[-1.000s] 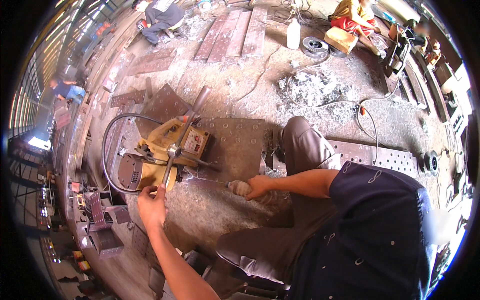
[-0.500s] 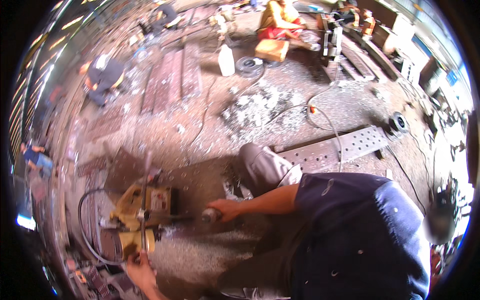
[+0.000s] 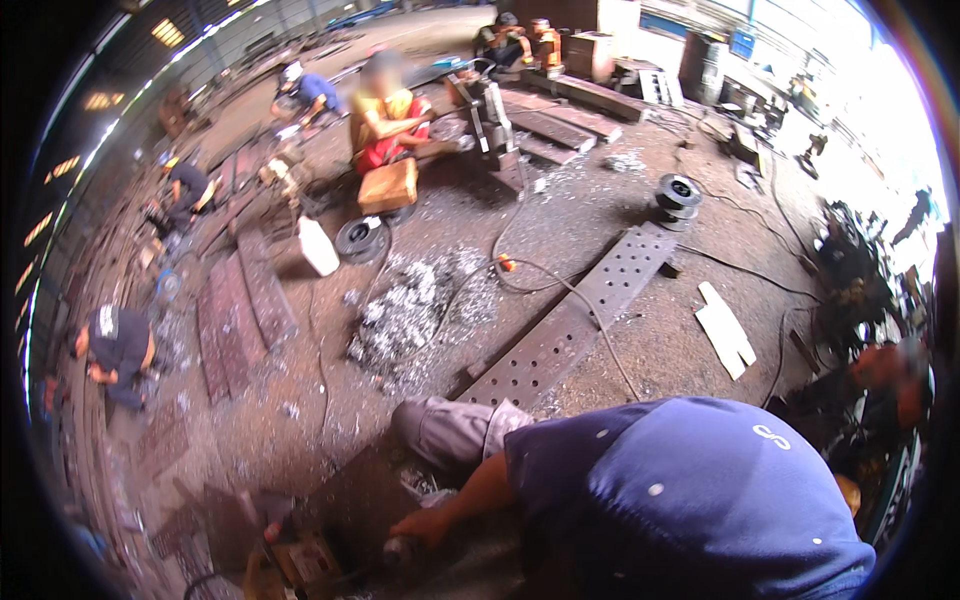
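Two black reels [image 3: 679, 207] are set on the gritty brown floor [image 3: 600, 190], one near two o'clock, one at ten. Pale metal shavings [image 3: 420, 310] are heaped toward nine, near the middle of the view, and a perforated plate [image 3: 575, 325] is laid toward three, crossed by a hose [image 3: 605, 335]. Beyond it, a white flat piece [image 3: 727, 335] is left lying. Maroon planks [image 3: 235, 310] are ranged at nine. Lit panes [image 3: 167, 34] are lined up in the dimness between nine and eleven, while glaring daylight is let in at two.

A white jug [image 3: 317, 247] is stood between nine and ten, just beside the nearer reel; an orange-brown box [image 3: 388, 187] is placed at eleven, before a seated person [image 3: 385, 120]; a dark drum [image 3: 703, 68] is stood at half past one. What is in them cannot be told.

At seven, a yellow machine [image 3: 262, 578] is half lost in shadow, cut off by the lower edge. Just beside it, toward half past six, a grey rounded object [image 3: 400, 549] is gripped by the right hand [image 3: 428, 525], its fingers curled round. How the left hand's fingers are held cannot be told.
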Demonstrator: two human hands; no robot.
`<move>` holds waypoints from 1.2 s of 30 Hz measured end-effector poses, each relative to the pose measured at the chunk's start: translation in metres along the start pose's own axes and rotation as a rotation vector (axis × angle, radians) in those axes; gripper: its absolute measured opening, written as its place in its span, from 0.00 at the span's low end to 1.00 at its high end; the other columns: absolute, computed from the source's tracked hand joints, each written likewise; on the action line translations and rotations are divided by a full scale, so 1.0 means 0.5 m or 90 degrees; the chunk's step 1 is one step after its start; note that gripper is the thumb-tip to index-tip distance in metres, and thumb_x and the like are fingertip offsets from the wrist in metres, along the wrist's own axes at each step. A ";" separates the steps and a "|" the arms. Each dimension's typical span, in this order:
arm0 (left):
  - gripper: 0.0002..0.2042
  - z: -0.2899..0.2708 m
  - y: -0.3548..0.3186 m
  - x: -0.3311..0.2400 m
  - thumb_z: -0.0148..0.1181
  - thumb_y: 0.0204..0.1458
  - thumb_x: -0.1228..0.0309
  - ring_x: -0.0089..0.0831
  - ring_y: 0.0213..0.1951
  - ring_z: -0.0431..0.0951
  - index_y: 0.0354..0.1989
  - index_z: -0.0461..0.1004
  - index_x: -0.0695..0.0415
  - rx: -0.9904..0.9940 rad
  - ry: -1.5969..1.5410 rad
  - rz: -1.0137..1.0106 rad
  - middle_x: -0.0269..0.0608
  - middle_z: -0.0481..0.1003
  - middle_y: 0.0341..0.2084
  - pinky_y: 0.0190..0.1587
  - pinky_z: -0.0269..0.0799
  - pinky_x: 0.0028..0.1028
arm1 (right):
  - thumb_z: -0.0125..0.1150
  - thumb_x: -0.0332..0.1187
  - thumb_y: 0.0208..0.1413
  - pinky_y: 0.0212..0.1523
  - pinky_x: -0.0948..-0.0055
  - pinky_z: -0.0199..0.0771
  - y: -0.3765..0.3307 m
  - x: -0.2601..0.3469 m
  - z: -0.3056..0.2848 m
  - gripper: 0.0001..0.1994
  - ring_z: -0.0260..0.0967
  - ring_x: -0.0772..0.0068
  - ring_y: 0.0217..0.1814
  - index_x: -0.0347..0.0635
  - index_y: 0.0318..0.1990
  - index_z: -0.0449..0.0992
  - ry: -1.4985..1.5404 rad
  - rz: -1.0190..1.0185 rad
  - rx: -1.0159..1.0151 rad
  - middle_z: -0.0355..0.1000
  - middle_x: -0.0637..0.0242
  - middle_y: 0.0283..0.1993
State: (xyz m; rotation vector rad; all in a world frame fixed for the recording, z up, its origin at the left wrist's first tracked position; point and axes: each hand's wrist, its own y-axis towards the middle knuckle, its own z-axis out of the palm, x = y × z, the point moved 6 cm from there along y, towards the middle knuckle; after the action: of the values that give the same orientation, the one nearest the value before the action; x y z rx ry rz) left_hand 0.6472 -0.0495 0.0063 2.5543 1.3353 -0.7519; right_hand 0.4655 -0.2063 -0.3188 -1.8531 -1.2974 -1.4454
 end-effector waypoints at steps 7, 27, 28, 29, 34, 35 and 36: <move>0.18 0.042 0.023 -0.060 0.62 0.65 0.56 0.32 0.24 0.74 0.47 0.78 0.62 0.021 0.008 0.035 0.40 0.77 0.27 0.26 0.68 0.33 | 0.81 0.42 0.36 0.57 0.54 0.75 0.007 -0.026 -0.020 0.41 0.75 0.44 0.60 0.43 0.61 0.71 0.006 0.016 0.007 0.76 0.47 0.56; 0.15 -0.017 0.071 0.190 0.62 0.65 0.59 0.21 0.12 0.65 0.43 0.77 0.60 0.007 -0.152 -0.005 0.30 0.68 0.15 0.12 0.57 0.25 | 0.80 0.40 0.35 0.60 0.55 0.75 0.012 -0.011 0.003 0.40 0.73 0.44 0.62 0.40 0.61 0.72 0.032 0.042 0.055 0.74 0.47 0.59; 0.15 -0.029 0.072 0.223 0.61 0.65 0.59 0.20 0.11 0.65 0.43 0.77 0.60 0.005 -0.182 -0.001 0.30 0.68 0.15 0.11 0.56 0.25 | 0.80 0.39 0.36 0.60 0.56 0.75 0.017 0.001 -0.006 0.40 0.73 0.45 0.62 0.40 0.61 0.72 0.041 0.016 0.032 0.74 0.47 0.58; 0.15 -0.042 0.067 0.260 0.61 0.65 0.59 0.20 0.11 0.64 0.43 0.77 0.60 0.002 -0.199 -0.008 0.30 0.67 0.14 0.10 0.56 0.24 | 0.79 0.39 0.37 0.60 0.56 0.75 0.014 0.014 -0.014 0.39 0.74 0.46 0.61 0.40 0.61 0.72 0.052 -0.008 0.009 0.75 0.48 0.57; 0.13 -0.070 -0.010 0.158 0.64 0.63 0.63 0.19 0.19 0.68 0.46 0.78 0.61 -0.057 -0.112 -0.132 0.34 0.74 0.21 0.15 0.63 0.24 | 0.77 0.39 0.44 0.62 0.57 0.74 0.017 0.051 -0.022 0.38 0.74 0.48 0.62 0.42 0.65 0.69 0.008 0.051 0.041 0.75 0.50 0.58; 0.13 -0.074 -0.015 0.159 0.64 0.63 0.63 0.19 0.20 0.69 0.45 0.78 0.61 -0.055 -0.112 -0.148 0.35 0.74 0.21 0.16 0.64 0.23 | 0.77 0.39 0.45 0.61 0.57 0.74 0.018 0.060 -0.017 0.37 0.74 0.48 0.62 0.43 0.64 0.69 -0.006 0.061 0.040 0.75 0.51 0.57; 0.13 -0.079 -0.018 0.176 0.65 0.63 0.64 0.19 0.19 0.69 0.44 0.78 0.62 -0.066 -0.123 -0.122 0.35 0.74 0.21 0.16 0.63 0.23 | 0.76 0.39 0.46 0.60 0.57 0.75 0.018 0.071 -0.012 0.36 0.74 0.47 0.61 0.43 0.64 0.70 -0.019 0.070 0.039 0.76 0.52 0.56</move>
State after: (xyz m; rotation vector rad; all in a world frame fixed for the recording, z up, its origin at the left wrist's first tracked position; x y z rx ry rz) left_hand 0.6959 0.0337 -0.0030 2.2331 1.5253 -0.9100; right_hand 0.4708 -0.2011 -0.2822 -1.8816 -1.2194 -1.3125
